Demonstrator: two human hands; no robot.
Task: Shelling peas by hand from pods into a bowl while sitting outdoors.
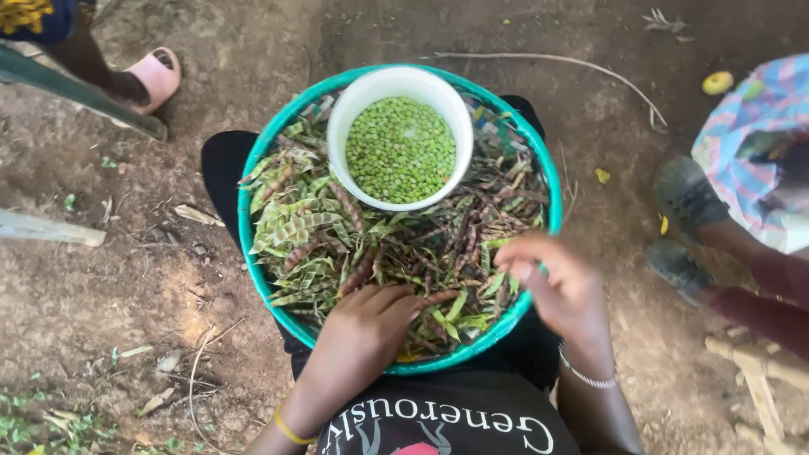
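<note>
Pile of green and brown pods (371,253) heaped in a round teal basin (253,253), resting on the lap. Left hand (364,330) laid palm down on the near part of the pile, fingers loosely curled and pressing into the pods, one reddish-brown pod (438,297) at the fingertips; whether pinched or merely touched, cannot tell. Right hand (560,286) raised just above the basin's near right rim, blurred, fingers half open and bent, nothing visibly gripped. Thin yellow band (291,431) on the left wrist, pale beaded bracelet (586,377) on the right.

At the far side of the basin, on top of the pods, a white round bowl (354,105) nearly filled with small green shelled peas (400,150). Folded printed paper (497,126) tucked against the basin's far right wall, blue and white.

Bare brown ground (211,76) all round. Pink sandal (156,77) on another person's foot at far left. Striped pink-and-blue cloth (750,143) at right, dark shoes (687,227) below it. Yellow round scrap (718,82) near the top right.
</note>
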